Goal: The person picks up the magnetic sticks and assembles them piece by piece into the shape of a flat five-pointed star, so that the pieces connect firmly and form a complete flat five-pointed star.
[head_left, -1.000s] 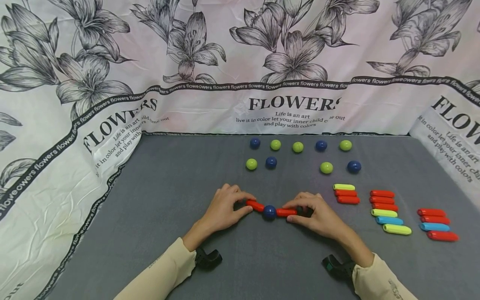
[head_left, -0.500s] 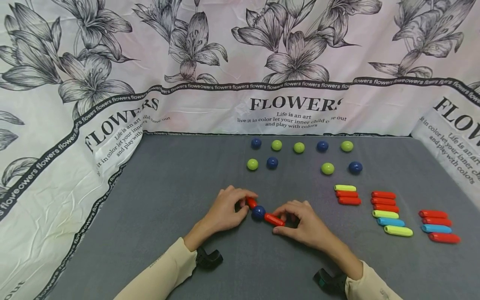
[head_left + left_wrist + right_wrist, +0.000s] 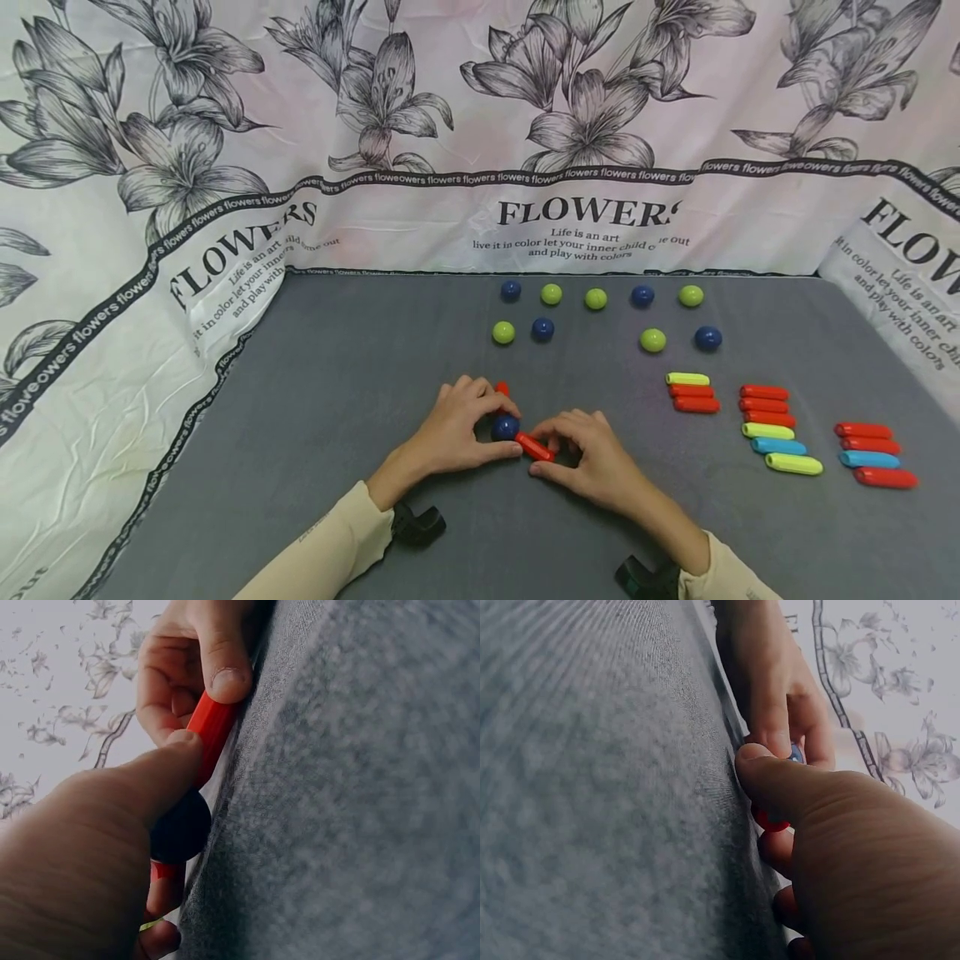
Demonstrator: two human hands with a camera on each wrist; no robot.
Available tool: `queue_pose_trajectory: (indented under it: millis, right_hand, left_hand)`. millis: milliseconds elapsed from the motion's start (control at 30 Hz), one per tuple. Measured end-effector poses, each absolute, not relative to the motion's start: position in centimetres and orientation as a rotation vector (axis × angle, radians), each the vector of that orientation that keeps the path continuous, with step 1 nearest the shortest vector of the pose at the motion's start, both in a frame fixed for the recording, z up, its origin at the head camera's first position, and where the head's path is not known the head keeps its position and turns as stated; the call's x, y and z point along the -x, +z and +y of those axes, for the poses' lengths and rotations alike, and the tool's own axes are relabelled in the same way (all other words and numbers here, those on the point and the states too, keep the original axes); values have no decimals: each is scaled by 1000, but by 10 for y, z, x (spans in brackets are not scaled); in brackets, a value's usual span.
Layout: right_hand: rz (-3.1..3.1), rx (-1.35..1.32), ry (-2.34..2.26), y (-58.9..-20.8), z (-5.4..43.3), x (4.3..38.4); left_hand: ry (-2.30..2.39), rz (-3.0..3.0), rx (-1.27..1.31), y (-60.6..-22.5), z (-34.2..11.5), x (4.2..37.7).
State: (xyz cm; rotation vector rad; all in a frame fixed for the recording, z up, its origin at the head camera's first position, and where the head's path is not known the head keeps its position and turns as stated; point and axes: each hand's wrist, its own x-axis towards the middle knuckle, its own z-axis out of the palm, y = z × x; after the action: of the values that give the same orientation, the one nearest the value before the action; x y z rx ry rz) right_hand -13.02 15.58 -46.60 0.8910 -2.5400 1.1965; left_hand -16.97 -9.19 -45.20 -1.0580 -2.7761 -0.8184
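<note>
A dark blue ball (image 3: pixel 506 428) joins two red sticks at an angle, low over the grey table. My left hand (image 3: pixel 461 425) holds the ball, thumb in front and fingers behind. One red stick (image 3: pixel 502 388) points away behind the left fingers, mostly hidden. My right hand (image 3: pixel 588 458) pinches the other red stick (image 3: pixel 534 447), which slopes toward me from the ball. In the left wrist view, the left thumb lies against this near stick (image 3: pixel 212 735), beside the ball (image 3: pixel 181 829). In the right wrist view, my right hand (image 3: pixel 855 825) covers most of the joined pieces.
Blue and green balls, such as a green ball (image 3: pixel 653 340), lie in two rows at the back. Red, yellow and blue sticks lie in three groups at the right, including a blue stick (image 3: pixel 870 459). A flower-printed cloth (image 3: pixel 420 217) borders the grey table (image 3: pixel 337 358).
The joined pieces have turned clockwise and shifted left. My left hand has moved from the far stick to the ball. My right hand has followed leftward and nearer to me, still pinching its stick.
</note>
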Motion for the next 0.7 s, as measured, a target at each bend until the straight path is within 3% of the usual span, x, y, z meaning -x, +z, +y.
queue_pose_trajectory:
  millis: [400,700]
  right_hand:
    - [-2561,-864,1324,-463,157,139]
    - [-2532,-689,1507,-461,165,171]
  left_hand:
    - [-845,-2795,1120,-449,-97,174]
    - [-834,-2740,1173,-450,-103,178]
